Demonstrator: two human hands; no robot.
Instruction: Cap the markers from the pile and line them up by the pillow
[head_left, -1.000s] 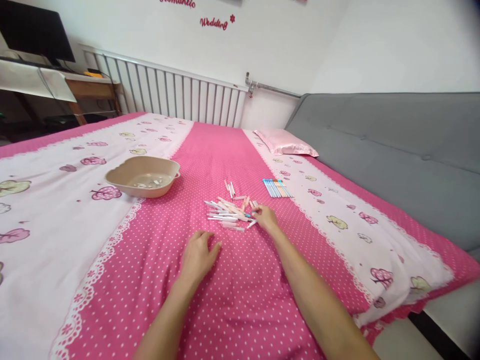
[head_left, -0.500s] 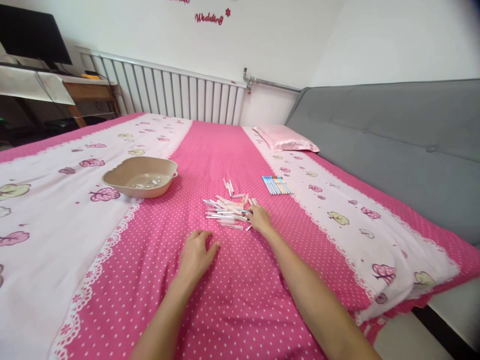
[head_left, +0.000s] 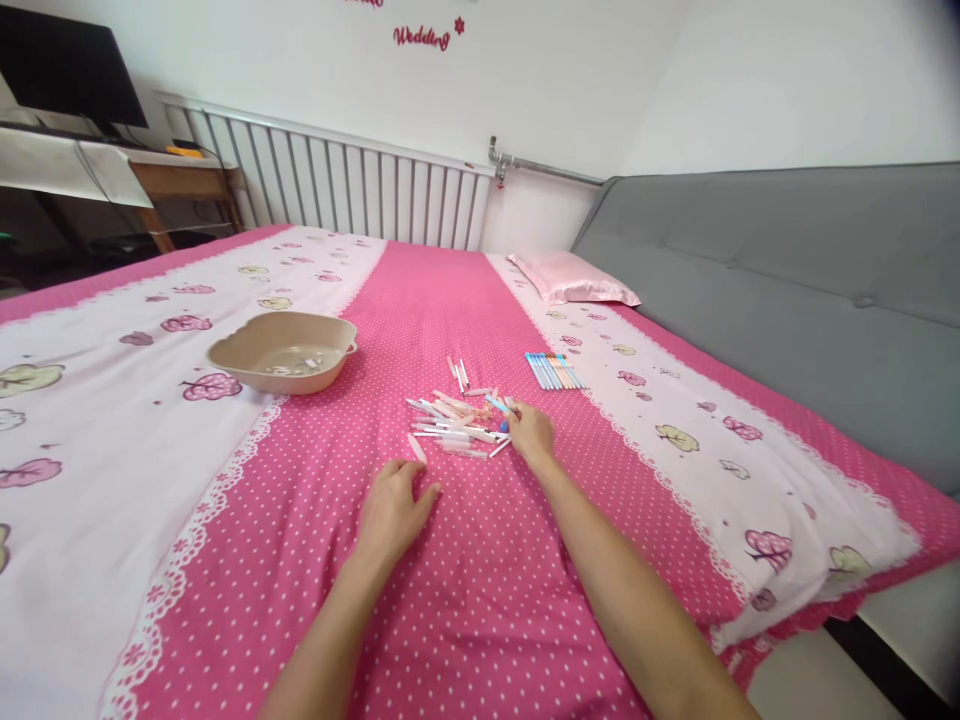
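Note:
My right hand (head_left: 531, 432) is closed on a light blue pen (head_left: 496, 404), just above the right side of a loose pile of pens (head_left: 454, 425). The pile is mostly pink and white, with a bit of darker blue under my fingers. Resting on the pink dotted bedcover, my left hand (head_left: 394, 505) has its thumb spread from the fingers and holds nothing. A pale pink pen part (head_left: 417, 448) lies just past its fingertips. To the right of the pile, several blue and light pens (head_left: 555, 371) lie side by side in a neat row.
A beige plastic basin (head_left: 285, 378) with small white pieces inside stands at left on the bedcover (head_left: 465, 600). Farther back lies a pink pillow (head_left: 574, 277) beside the grey padded headboard (head_left: 787, 240). A white radiator (head_left: 330, 175) and a desk with a monitor (head_left: 71, 70) are behind.
My right hand has lifted slightly and moved a little right, raising the light blue pen off the pile. A pink pen part now lies by my left fingertips; that hand has stayed put.

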